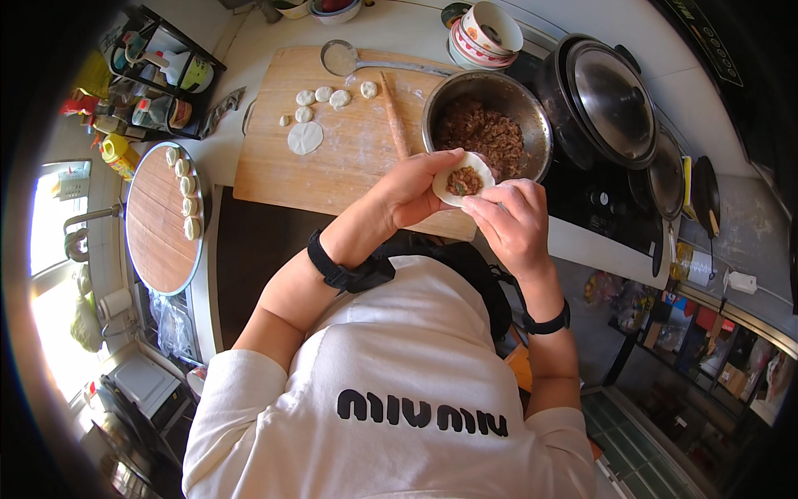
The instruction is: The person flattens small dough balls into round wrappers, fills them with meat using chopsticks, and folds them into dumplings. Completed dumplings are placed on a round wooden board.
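Observation:
A round dumpling wrapper (441,185) with a mound of brown meat filling (464,181) at its centre rests on the fingers of my left hand (416,187). My right hand (512,218) pinches the wrapper's near right edge between thumb and fingertips. The wrapper lies unfolded, its filling exposed. Just beyond my hands stands a steel bowl (537,115) of the same filling. On the wooden board (274,168) to the left are a flat rolled wrapper (305,138), several small dough pieces (340,98) and a rolling pin (393,112).
A round tray (156,231) at left carries a row of finished dumplings (187,185). A long-handled ladle (340,58) crosses the board's back edge. Stacked bowls (486,37) stand behind the steel bowl. A large lidded pot (608,103) sits on the stove (614,206) at right.

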`<action>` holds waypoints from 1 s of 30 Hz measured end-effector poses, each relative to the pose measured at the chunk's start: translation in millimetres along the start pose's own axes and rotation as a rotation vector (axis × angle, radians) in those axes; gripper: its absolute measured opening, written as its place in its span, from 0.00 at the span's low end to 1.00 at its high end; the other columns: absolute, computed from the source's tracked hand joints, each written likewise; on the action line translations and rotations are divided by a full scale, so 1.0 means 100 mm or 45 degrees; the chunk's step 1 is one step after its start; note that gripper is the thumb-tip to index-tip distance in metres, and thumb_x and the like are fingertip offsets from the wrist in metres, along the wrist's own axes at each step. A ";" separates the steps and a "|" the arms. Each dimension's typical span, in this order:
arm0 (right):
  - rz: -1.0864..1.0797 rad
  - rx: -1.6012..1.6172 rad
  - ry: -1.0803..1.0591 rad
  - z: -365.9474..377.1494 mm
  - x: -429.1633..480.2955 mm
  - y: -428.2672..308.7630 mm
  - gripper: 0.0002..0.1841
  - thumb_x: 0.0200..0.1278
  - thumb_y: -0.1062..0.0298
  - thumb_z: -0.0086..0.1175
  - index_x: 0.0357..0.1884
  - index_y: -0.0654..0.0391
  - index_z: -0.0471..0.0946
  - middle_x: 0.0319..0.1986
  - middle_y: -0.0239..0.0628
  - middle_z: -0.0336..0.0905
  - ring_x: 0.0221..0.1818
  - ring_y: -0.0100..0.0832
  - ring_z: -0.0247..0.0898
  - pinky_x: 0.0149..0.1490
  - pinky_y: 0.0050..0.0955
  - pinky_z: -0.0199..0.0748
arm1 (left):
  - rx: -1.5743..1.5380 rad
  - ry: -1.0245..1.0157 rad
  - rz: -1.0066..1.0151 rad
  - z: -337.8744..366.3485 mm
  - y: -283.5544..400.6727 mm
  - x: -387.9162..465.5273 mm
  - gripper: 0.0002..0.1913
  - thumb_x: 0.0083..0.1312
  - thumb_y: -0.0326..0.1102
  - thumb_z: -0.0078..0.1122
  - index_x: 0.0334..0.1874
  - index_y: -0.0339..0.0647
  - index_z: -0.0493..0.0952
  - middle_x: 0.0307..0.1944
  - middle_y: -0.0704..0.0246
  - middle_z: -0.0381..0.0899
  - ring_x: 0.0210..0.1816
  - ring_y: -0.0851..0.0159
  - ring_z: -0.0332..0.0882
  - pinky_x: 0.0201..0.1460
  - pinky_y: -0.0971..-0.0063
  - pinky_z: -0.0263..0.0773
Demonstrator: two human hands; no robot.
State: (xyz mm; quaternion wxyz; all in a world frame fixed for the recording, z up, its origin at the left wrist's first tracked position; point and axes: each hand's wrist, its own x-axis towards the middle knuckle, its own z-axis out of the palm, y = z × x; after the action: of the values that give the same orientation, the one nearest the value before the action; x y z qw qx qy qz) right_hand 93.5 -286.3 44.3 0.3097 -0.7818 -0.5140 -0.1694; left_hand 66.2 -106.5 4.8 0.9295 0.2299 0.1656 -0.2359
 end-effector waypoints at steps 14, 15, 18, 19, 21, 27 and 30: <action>0.482 0.298 0.304 0.05 0.04 -0.04 0.10 0.49 0.77 0.69 0.33 0.56 0.80 0.34 0.33 0.72 0.39 0.33 0.68 0.44 0.31 0.69 | 0.619 -0.192 0.268 0.21 -0.04 -0.21 0.21 0.73 0.43 0.52 0.61 0.37 0.73 0.51 0.68 0.79 0.53 0.71 0.76 0.55 0.73 0.76; 0.490 0.303 0.304 0.04 0.04 -0.04 0.11 0.49 0.76 0.69 0.34 0.56 0.80 0.35 0.33 0.71 0.40 0.33 0.68 0.45 0.31 0.69 | 0.755 -0.219 0.333 0.20 -0.04 -0.22 0.21 0.72 0.42 0.55 0.62 0.36 0.72 0.51 0.68 0.79 0.53 0.72 0.75 0.56 0.74 0.75; 0.519 0.327 0.318 0.02 0.06 -0.07 0.11 0.49 0.76 0.69 0.35 0.56 0.80 0.38 0.33 0.70 0.43 0.34 0.68 0.47 0.32 0.69 | 0.963 -0.265 0.375 0.18 -0.02 -0.26 0.23 0.66 0.32 0.64 0.62 0.34 0.72 0.52 0.69 0.79 0.53 0.76 0.73 0.56 0.78 0.72; 0.529 0.339 0.331 0.01 0.07 -0.09 0.11 0.49 0.75 0.69 0.35 0.57 0.80 0.39 0.33 0.70 0.44 0.34 0.68 0.49 0.32 0.69 | 0.958 -0.273 0.360 0.18 -0.01 -0.26 0.23 0.66 0.31 0.63 0.63 0.34 0.71 0.53 0.69 0.78 0.53 0.75 0.73 0.56 0.77 0.73; 0.598 0.409 0.359 0.00 0.09 -0.12 0.11 0.49 0.75 0.69 0.36 0.57 0.80 0.41 0.34 0.71 0.45 0.35 0.68 0.51 0.32 0.69 | 0.964 -0.271 0.320 0.18 0.00 -0.26 0.24 0.67 0.30 0.61 0.65 0.34 0.69 0.54 0.68 0.77 0.54 0.73 0.73 0.57 0.75 0.73; 0.481 0.349 0.222 -0.06 0.14 -0.08 0.10 0.50 0.76 0.67 0.37 0.57 0.82 0.44 0.35 0.73 0.47 0.35 0.69 0.51 0.32 0.70 | 0.802 -0.368 0.469 0.23 0.01 -0.29 0.34 0.67 0.29 0.61 0.73 0.35 0.56 0.61 0.62 0.72 0.59 0.66 0.73 0.60 0.68 0.74; 0.430 0.394 0.212 -0.04 0.13 -0.08 0.09 0.52 0.78 0.65 0.36 0.57 0.82 0.40 0.34 0.75 0.45 0.35 0.70 0.51 0.32 0.70 | 0.787 -0.371 0.465 0.24 0.03 -0.31 0.36 0.67 0.29 0.61 0.74 0.36 0.52 0.63 0.62 0.69 0.59 0.65 0.72 0.58 0.67 0.76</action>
State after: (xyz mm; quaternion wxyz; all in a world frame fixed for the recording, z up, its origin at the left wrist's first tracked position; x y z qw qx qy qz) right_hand 91.9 -277.7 57.3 0.4910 -0.7832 -0.3687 -0.0984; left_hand 46.6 -105.5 38.5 0.8569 0.4891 -0.0906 -0.1353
